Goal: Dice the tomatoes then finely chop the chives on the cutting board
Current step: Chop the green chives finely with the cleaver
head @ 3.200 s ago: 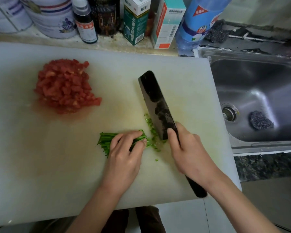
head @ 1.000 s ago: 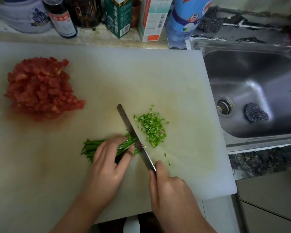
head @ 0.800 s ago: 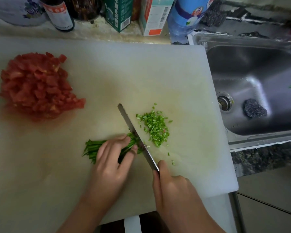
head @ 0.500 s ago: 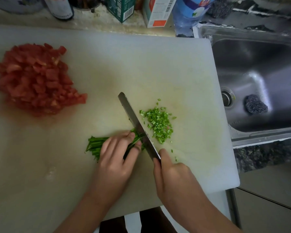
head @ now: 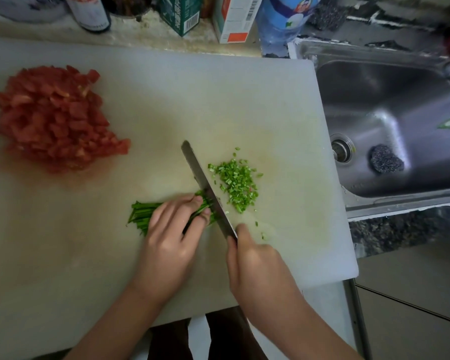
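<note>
A heap of diced tomato [head: 55, 118] lies at the far left of the white cutting board [head: 192, 94]. My left hand [head: 172, 237] holds a bundle of chives [head: 142, 215] down on the board, fingertips curled round it beside the blade. My right hand [head: 255, 266] grips the handle of a cleaver [head: 205, 190], whose edge stands on the board across the bundle's right end. A small pile of chopped chives [head: 238, 185] lies just right of the blade.
Bottles and cartons [head: 185, 14] line the counter behind the board. A steel sink [head: 390, 120] with a dark scrubber [head: 386, 162] sits right of the board. The board's right corner [head: 348, 268] overhangs the counter edge.
The chopped pile has grown from a few bits to a small heap. The cleaver keeps chopping, working leftward along the bundle, and my left hand backs off with it.
</note>
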### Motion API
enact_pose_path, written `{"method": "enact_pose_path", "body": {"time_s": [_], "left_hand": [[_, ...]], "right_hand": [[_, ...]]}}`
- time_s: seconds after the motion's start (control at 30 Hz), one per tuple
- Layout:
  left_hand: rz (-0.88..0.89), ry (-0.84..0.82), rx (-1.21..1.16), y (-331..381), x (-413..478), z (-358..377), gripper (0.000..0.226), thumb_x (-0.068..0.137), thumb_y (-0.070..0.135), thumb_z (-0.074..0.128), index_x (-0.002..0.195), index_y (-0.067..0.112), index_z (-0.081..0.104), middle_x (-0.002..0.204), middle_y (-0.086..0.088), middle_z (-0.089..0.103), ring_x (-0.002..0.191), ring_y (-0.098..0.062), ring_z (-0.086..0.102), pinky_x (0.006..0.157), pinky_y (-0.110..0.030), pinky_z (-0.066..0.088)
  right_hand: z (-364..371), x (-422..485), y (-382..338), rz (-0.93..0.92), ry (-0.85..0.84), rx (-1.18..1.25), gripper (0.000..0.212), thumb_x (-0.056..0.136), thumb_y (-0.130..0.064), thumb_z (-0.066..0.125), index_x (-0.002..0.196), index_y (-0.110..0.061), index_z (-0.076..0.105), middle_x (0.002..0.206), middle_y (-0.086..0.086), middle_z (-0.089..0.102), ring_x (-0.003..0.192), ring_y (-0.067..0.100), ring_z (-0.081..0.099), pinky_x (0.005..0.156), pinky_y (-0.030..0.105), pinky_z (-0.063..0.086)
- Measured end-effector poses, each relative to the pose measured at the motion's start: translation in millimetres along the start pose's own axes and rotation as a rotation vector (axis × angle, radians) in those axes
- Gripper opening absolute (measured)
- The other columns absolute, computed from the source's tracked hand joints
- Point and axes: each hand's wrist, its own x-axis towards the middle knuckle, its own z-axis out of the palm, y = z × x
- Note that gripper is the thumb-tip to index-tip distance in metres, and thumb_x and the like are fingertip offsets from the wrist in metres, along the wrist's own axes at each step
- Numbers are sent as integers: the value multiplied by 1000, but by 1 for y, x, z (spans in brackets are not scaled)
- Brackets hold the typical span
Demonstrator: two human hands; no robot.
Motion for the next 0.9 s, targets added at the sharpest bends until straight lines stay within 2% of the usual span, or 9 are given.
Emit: {"method": "enact_pose_path", "body": {"time_s": [0.07,0.17,0.3,0.43,0.6,0.67,0.73,0.8,0.9], "left_hand": [[4,-3,8,-1,1,0,7,90,-3,64,91,-3,71,103,-20,68,101,-37,65,90,-47,49],[13,-11,19,0,0,-1,7,90,-2,64,93,-3,71,103,-19,67,100,-37,65,89,-47,49],[22,-2,6,0,0,-3,4,88,-3,67,91,-2,70,101,-19,66,101,-37,66,88,-49,50],[21,-11,1,-1,-1,-1,5,87,-2,68,92,-1,71,103,-18,67,102,-36,65,92,-47,49],[21,-3,16,-3,-2,0,6,90,0,66,91,0,72,103,-16,68,103,-34,65,95,-45,47],[16,1,18,-3,-2,2,7,90,-1,65,92,0,72,103,-17,68,103,-35,65,94,-47,48],[16,12,24,-2,-2,2,7,90,0,65,93,0,72,102,-18,68,102,-35,65,93,-47,49],[32,18,28,-3,-1,2,7,91,2,64,94,0,70,102,-18,67,101,-35,65,91,-48,49],[79,-7,63,-5,-2,2,9,94,10,60,100,3,60,105,-19,63,103,-34,60,93,-47,45]], "right_hand": [[-3,20,-3,-40,9,103,18,102,-26,30,109,-14,41,73,11,60,72,36,60,54,35,30],[-7,24,-6,-64,84,174,23,102,-27,31,114,-11,42,81,14,63,77,38,60,56,35,29],[3,-3,1,-13,13,112,20,101,-28,26,105,-15,41,61,5,47,57,31,49,47,34,26],[10,-9,-1,80,-21,36,12,82,-25,52,87,-16,47,36,-3,33,27,23,39,32,26,13],[14,-2,-3,101,18,71,13,83,-25,50,86,-19,39,40,-7,21,25,23,29,38,18,-5],[16,2,-1,95,34,73,10,90,-28,42,87,-19,38,40,-6,23,27,23,27,35,21,-2],[12,7,-2,65,35,49,14,94,-29,37,93,-17,43,40,0,38,32,26,43,33,27,11],[10,16,-2,-14,62,105,21,100,-28,33,107,-13,46,59,9,58,54,32,57,43,35,30],[11,19,1,-31,72,184,28,101,-32,29,117,-12,41,78,14,63,72,37,59,56,40,37]]}}
